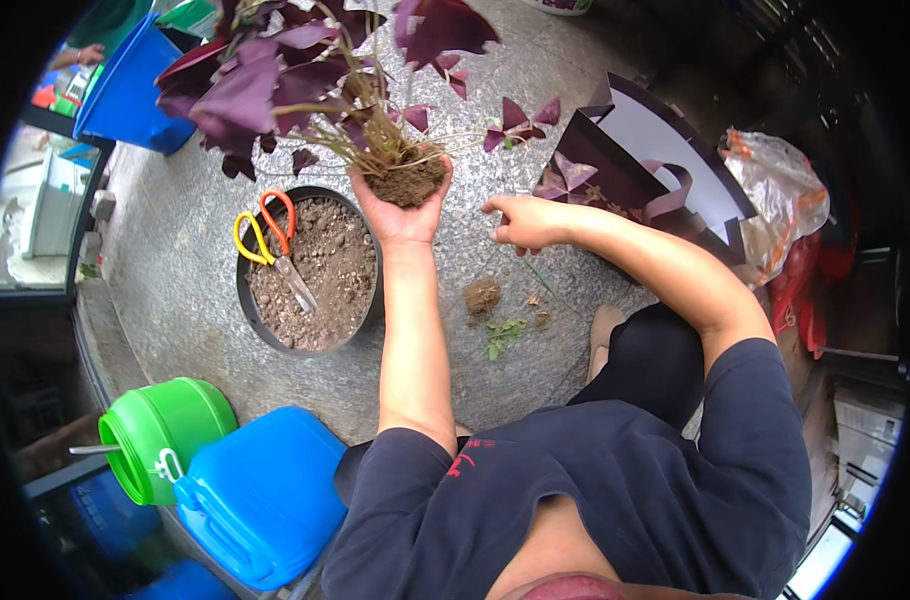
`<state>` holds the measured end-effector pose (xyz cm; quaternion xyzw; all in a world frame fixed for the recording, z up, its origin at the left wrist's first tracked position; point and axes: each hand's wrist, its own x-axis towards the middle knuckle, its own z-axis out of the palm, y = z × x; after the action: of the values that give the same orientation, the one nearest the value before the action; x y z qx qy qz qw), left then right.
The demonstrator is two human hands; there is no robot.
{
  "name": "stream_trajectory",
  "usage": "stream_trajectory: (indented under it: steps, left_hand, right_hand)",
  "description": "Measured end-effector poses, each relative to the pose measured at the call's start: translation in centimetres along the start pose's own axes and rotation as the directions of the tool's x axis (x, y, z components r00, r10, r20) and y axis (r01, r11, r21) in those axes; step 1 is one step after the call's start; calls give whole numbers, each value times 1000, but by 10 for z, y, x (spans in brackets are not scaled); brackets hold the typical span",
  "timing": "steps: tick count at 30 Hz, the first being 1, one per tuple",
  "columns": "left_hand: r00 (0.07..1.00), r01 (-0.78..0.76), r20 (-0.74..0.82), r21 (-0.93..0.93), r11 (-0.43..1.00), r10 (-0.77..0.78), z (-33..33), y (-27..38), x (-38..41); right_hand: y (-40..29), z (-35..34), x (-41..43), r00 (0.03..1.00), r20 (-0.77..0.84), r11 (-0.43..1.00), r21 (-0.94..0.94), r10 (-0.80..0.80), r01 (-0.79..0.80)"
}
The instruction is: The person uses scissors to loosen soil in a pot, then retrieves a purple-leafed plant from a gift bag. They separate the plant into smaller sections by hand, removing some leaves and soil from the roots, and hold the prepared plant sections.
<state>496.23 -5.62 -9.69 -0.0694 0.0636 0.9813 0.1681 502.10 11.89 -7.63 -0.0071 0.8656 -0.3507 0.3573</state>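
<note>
My left hand (406, 214) holds the root ball (408, 180) of a purple-leaved oxalis plant (305, 82), cupped from below, with the leafy stems spreading up and left. My right hand (526, 223) holds nothing; its index finger points left and the other fingers are partly curled. A round black pot of soil (350, 300) stands on the floor left of my left forearm. Scissors with one yellow and one orange handle (276, 244) lie on the soil. Below my right hand, a small clump of soil (483, 295) and a green sprig (504, 334) lie on the floor.
A dark paper bag (612, 154) stands at right, purple leaves at its near side, beside a crumpled plastic bag (781, 195). A blue bucket (129, 97) is at upper left. A green barrel (170, 431) and a blue jerrycan (264, 487) sit at lower left. Another person's hand (90, 55) shows far left.
</note>
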Motion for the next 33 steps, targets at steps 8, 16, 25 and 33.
stream_trajectory:
  steps: [8,16,25,33]
  left_hand:
    - [996,-40,-75,37,999,43,11,-17,5]
    - [1000,9,-27,79,997,-7,9,-22,5]
    - [996,71,-59,84,994,-67,12,-33,-4]
    - [992,122,-51,55,991,-120,6,-34,-2]
  right_hand:
    - [-12,-41,-26,971,-47,960,145,-236,240]
    - [-20,-127,-53,751,-521,854,77,-406,515]
    - [-13,-111,-25,865,-212,874,78,-455,479]
    - [-3,-111,-11,879,-231,824,313,-417,473]
